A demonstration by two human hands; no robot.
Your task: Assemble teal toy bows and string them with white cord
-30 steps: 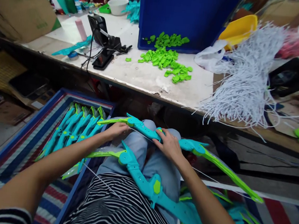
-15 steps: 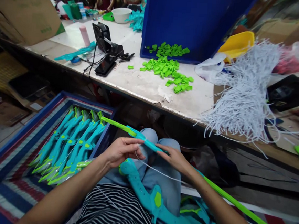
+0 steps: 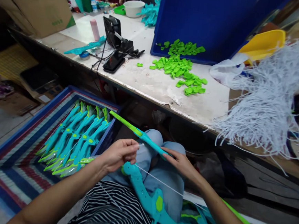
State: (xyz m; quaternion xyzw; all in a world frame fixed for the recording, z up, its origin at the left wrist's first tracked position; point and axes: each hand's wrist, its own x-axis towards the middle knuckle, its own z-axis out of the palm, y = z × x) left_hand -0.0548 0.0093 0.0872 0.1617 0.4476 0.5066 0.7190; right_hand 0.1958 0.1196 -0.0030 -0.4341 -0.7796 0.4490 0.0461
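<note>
Toy bow (image 3: 151, 142) edge-on above the knees (image 3: 157, 137), bowstring (image 3: 159, 180) drawn aside.
Right hand (image 3: 178, 162) grasps the teal section; left hand (image 3: 121, 153) appears to pinch the white string. Judgement: brace the bow firmly, keep string untwisted, clear of the second bow (image 3: 141, 189) below.
</note>
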